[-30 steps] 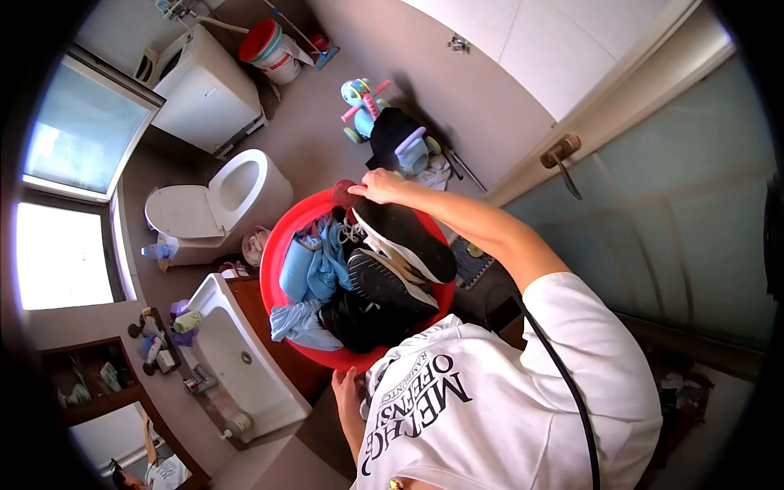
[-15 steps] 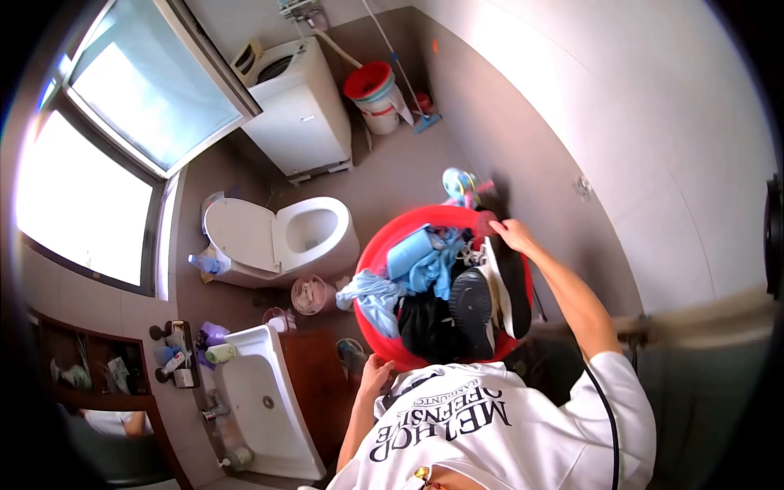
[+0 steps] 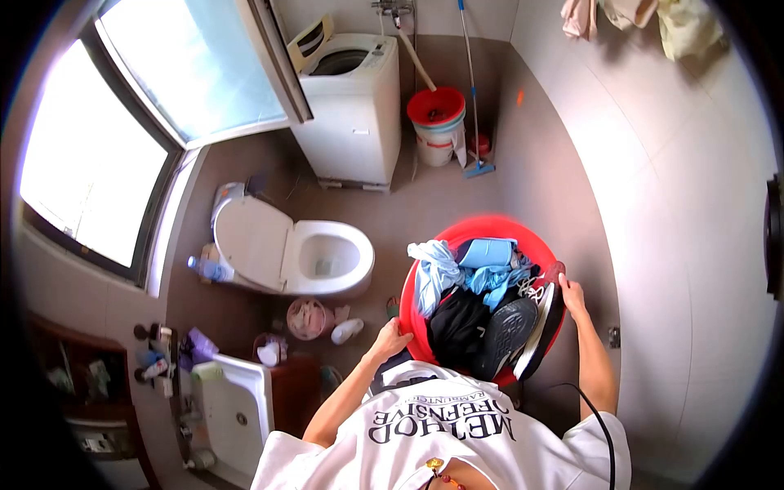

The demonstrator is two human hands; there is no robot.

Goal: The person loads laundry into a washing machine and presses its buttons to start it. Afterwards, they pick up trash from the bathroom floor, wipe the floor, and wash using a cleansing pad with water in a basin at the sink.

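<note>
A round red basin [image 3: 535,237] is held in front of my body. Inside it lie light blue cloths [image 3: 437,273], a black garment [image 3: 457,322] and a pair of black shoes [image 3: 506,331] with white soles, the pair leaning at the right side. My left hand [image 3: 392,339] grips the basin's left rim, fingers partly hidden beneath it. At the right rim, my right hand [image 3: 572,294] is closed round the edge, beside the reddish-brown end of a shoe.
Beyond the basin are an open toilet [image 3: 331,257], a white washing machine [image 3: 351,122], stacked buckets [image 3: 437,135] and a mop [image 3: 478,168]. A sink [image 3: 233,408] and a waste bin [image 3: 309,318] stand left. Clothes [image 3: 629,12] hang upper right.
The view has swung round to the right, and the door has left it. The basin has moved right in view, still between both hands. The blue and pink toy is no longer visible.
</note>
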